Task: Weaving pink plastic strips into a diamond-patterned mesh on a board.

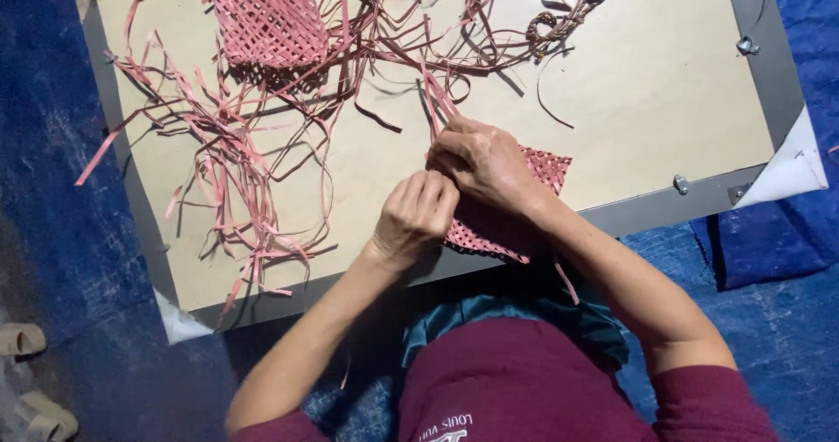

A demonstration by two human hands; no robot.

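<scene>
Blue tarpaulin (769, 320) covers the floor around a pale wooden worktop (664, 83) with a grey rim. At its near edge, both forearms reach in, wrists bent. The left hand (414, 216) is curled into a closed grip, pinching pink strips, and the right hand (485, 162) is closed over the small woven mat (542, 175) lying there. Farther off, loose pink strips (236, 162) spread leftward, and a larger woven piece (266, 15) lies at the far edge.

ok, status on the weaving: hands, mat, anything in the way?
Left hand and right hand both pinching pink strips at the small woven mat. Mat flat on the board. Loose strips and a larger woven piece lie apart.
</scene>
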